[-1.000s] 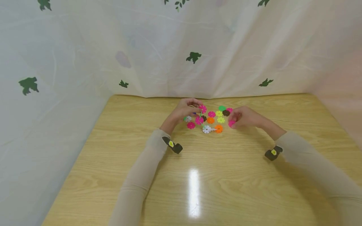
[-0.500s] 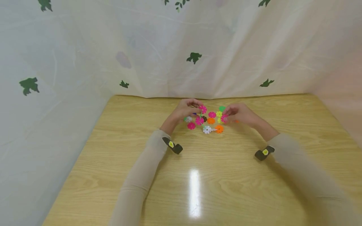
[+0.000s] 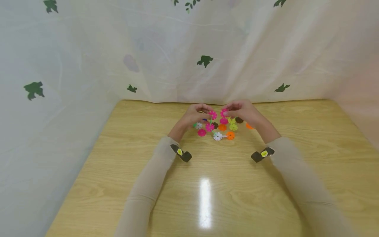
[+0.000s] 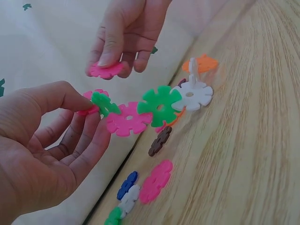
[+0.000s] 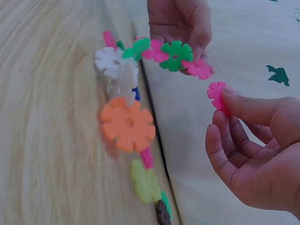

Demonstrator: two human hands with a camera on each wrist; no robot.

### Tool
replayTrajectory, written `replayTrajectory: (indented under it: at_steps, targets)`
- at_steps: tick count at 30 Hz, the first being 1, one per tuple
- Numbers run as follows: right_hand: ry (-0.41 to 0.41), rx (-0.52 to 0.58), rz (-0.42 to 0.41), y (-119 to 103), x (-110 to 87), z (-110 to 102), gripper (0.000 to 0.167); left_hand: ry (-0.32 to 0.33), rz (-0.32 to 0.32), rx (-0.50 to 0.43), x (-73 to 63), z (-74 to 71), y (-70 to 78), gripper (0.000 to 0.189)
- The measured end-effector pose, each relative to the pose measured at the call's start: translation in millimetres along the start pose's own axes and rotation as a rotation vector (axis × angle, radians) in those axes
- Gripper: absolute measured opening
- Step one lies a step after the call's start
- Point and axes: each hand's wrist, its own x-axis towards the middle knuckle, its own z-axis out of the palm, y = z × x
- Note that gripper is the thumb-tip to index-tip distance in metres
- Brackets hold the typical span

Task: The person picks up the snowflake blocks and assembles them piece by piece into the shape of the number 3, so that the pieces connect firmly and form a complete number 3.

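My left hand pinches the pink end disc of a chain of flower-shaped interlocking discs. From there the chain runs through a green disc, a pink disc, another green disc and white discs to an orange disc. Between thumb and fingers, my right hand holds a separate pink disc. That disc is a short gap from the chain's held end, both raised above the table in the wrist views.
Loose discs lie around the chain: pink, brown, orange, yellow and several others. The wooden table ends at a pale curtain behind the hands. Each wrist carries a small dark camera.
My right hand has moved left and slightly back with the pink disc, from the right side of the loose discs to close by the left hand. The left hand and chain stay nearly still.
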Motion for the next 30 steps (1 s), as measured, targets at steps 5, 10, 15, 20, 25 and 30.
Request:
replayTrajectory:
  at_steps: [5,10,15,20,25,30]
  targets:
    - [0.012,0.021,-0.030,-3,4.4,4,0.032,-0.008,-0.004,0.008,0.4,-0.1,-0.9,0.025]
    - [0.023,0.054,-0.062,-2,8.0,8,0.027,-0.009,-0.001,0.011,0.8,0.2,-0.8,0.025]
    - [0.029,0.086,-0.088,0,9.3,12,0.023,-0.007,0.000,0.010,0.7,-0.1,-1.3,0.025]
    - [0.026,0.125,-0.104,0,9.2,13,0.020,-0.015,0.007,0.003,1.3,-1.2,-2.5,0.025]
    - [0.019,0.142,-0.115,1,9.1,13,0.018,-0.021,0.017,0.001,1.3,-2.1,-2.4,0.025]
    - [0.042,0.145,-0.136,4,10.4,15,0.013,-0.021,0.015,0.004,1.1,-2.2,-1.9,0.025]
